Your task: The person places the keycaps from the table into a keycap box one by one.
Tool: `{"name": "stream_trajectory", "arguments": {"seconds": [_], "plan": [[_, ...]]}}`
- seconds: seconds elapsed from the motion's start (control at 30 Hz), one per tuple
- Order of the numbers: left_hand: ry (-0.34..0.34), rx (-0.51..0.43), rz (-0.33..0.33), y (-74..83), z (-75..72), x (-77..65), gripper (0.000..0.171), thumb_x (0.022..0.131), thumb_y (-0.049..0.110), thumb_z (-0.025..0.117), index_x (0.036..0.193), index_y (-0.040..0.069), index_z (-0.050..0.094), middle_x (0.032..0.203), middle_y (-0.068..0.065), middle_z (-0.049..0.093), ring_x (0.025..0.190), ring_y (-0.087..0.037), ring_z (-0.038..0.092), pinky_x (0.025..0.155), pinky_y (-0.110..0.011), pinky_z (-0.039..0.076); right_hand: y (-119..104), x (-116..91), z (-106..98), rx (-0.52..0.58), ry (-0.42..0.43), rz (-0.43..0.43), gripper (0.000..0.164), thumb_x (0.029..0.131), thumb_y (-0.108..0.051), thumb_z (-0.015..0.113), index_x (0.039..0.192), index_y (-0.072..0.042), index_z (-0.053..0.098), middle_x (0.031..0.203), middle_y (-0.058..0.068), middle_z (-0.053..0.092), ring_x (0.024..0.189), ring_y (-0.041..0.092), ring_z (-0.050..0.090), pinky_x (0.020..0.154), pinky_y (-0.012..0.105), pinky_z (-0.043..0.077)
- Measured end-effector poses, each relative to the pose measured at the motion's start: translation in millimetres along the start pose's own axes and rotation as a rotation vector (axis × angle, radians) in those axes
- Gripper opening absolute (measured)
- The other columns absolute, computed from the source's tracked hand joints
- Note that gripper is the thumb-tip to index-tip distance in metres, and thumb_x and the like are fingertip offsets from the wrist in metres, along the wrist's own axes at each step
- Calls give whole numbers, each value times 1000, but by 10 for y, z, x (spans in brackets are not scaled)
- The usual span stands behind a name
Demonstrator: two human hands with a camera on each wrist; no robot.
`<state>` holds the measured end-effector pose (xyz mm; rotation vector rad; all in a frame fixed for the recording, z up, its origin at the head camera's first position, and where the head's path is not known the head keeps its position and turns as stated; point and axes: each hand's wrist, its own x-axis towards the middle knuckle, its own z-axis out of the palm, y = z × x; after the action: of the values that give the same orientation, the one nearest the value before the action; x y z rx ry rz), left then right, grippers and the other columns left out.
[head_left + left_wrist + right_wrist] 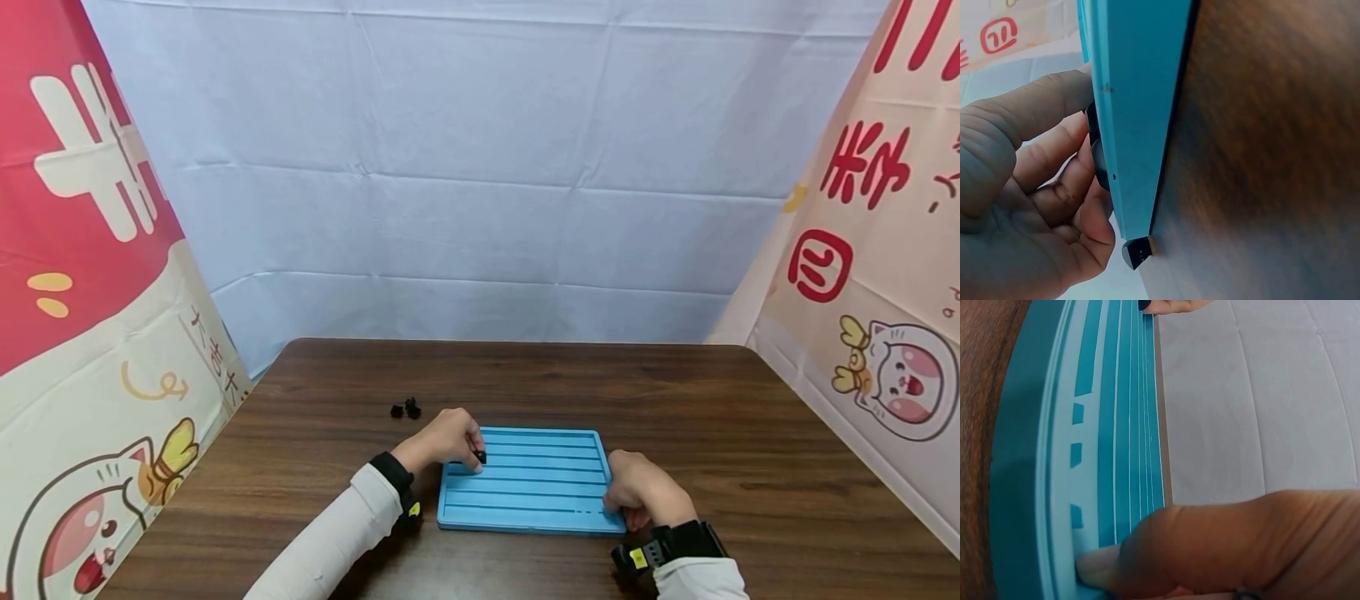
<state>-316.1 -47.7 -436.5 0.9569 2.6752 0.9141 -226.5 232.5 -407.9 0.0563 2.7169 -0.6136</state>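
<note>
A light-blue ridged tray [536,483] with long parallel grooves lies on the table. At its left side my left hand [450,439] pinches a small black piece [481,457] over the grooves. In the left wrist view, the thumb and fingers are close about dark pieces [1099,156] at the tray's face, partly hidden by its edge. My right hand [647,490] grips the tray's right edge near the front corner. Its thumb [1147,553] presses on the rim in the right wrist view, while the other fingers are mostly hidden.
Several small black pieces [412,409] lie on the brown wooden table [337,379], beyond the tray to the left. A pale blue cloth [480,167] hangs behind the table, with printed cloths [855,250] at both sides. Both wrists wear black straps with cameras.
</note>
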Motion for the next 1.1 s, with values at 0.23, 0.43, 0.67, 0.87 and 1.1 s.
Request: {"name": "stream_trajectory", "arguments": {"seconds": [0.23, 0.43, 0.67, 0.87, 1.1], "plan": [[-10, 5, 4, -7, 4, 1, 17, 67, 8, 84, 76, 11, 69, 71, 7, 59, 67, -6, 54, 63, -23, 46, -1, -4, 11, -6, 10, -8, 9, 74, 7, 65, 77, 5, 56, 52, 14, 55, 39, 17, 53, 38, 26, 44], [-13, 23, 5, -20, 8, 4, 18, 68, 10, 84, 76, 11, 69, 72, 8, 59, 68, -6, 54, 64, -23, 46, -3, -12, 22, -5, 22, -18, 9, 74, 7, 65, 77, 6, 56, 52, 14, 54, 39, 17, 53, 38, 26, 45], [-23, 51, 25, -14, -7, -6, 18, 74, 17, 80, 87, 12, 69, 78, 7, 58, 73, -7, 54, 66, -25, 46, 0, -6, 9, 12, 0, -1, 8, 74, 7, 64, 74, 4, 57, 51, 14, 55, 38, 17, 53, 38, 26, 45], [0, 70, 56, -6, -33, -22, 18, 80, 22, 75, 95, 13, 69, 87, 4, 62, 82, -9, 57, 70, -28, 47, 4, -4, 10, 11, -4, -1, 8, 74, 8, 64, 74, 4, 56, 51, 14, 55, 38, 17, 53, 38, 26, 45], [13, 186, 98, 47, -106, -30, 25, 83, 29, 72, 104, 14, 69, 104, -1, 61, 93, -17, 57, 76, -34, 47, -5, 2, 4, 6, -2, 0, 10, 75, 7, 65, 79, 5, 56, 54, 15, 55, 39, 17, 54, 38, 26, 45]]}}
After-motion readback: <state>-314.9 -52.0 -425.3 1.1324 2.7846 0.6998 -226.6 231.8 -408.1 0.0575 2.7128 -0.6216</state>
